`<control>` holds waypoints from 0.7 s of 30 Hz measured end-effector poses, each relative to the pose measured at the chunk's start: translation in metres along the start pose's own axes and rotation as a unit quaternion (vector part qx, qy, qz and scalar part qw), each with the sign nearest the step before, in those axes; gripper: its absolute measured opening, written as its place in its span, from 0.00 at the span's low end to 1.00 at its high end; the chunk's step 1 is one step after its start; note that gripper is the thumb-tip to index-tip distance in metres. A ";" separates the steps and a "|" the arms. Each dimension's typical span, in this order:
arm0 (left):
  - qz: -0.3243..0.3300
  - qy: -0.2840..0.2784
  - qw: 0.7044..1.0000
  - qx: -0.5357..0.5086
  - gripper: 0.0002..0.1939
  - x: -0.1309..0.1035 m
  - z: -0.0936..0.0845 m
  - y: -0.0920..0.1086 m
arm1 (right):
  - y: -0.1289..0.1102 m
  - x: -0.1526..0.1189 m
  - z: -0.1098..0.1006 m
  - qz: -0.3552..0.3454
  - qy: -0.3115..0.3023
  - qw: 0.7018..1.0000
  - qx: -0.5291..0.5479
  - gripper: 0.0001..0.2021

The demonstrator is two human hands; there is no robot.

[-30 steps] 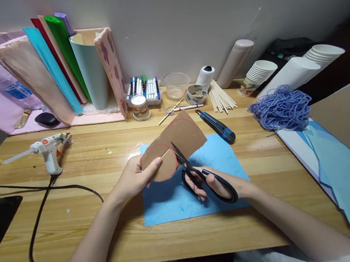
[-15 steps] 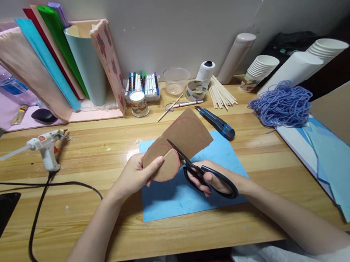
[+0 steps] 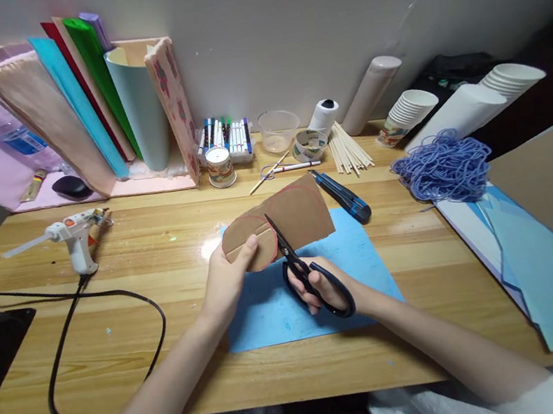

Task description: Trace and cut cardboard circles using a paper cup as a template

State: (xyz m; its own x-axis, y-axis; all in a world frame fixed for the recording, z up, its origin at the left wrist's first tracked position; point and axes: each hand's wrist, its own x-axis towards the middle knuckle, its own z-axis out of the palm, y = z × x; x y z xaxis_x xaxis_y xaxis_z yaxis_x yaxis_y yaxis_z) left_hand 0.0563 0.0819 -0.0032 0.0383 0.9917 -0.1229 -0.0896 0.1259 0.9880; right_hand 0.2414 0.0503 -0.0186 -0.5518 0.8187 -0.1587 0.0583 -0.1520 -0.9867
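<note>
A brown cardboard piece [image 3: 302, 215] with red curved outlines is held above a blue sheet [image 3: 272, 312]. Its left part is rounded, with a red edge, and my left hand [image 3: 228, 267] pinches it there, thumb on top. Black scissors [image 3: 290, 252] are in my right hand [image 3: 320, 282], fingers through the handles. The blades lie at the cardboard between the rounded part and the outline on the right, pointing up and to the left.
Behind the cardboard lie a blue-black cutter [image 3: 342, 196], wooden sticks [image 3: 348, 149] and a marker box [image 3: 224, 138]. A glue gun [image 3: 77, 242] with a looping black cable is at left. Purple cord [image 3: 442, 167] and blue paper [image 3: 542, 263] are at right.
My left hand has turned the cardboard, and its rounded part has risen a little. My right hand and the scissors have shifted slightly left.
</note>
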 end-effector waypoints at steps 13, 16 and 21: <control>0.055 -0.062 0.994 0.075 0.19 0.002 -0.007 0.011 | 0.008 -0.002 0.013 -0.014 0.001 1.000 0.022 0.35; 0.046 -0.054 0.994 0.082 0.22 0.003 -0.010 0.009 | 0.004 -0.001 0.013 0.000 0.036 0.999 -0.003 0.34; 0.030 -0.077 0.992 0.096 0.22 0.007 -0.019 0.012 | -0.001 -0.001 0.008 0.041 0.039 0.998 -0.005 0.35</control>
State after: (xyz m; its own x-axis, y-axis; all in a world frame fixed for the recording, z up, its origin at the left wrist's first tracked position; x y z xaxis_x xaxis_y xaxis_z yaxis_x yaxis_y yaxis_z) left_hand 0.0367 0.0908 0.0062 0.1910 0.9797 -0.0614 0.0943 0.0439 0.9946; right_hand 0.2348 0.0450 -0.0173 -0.4781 0.8448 -0.2403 0.1092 -0.2143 -0.9707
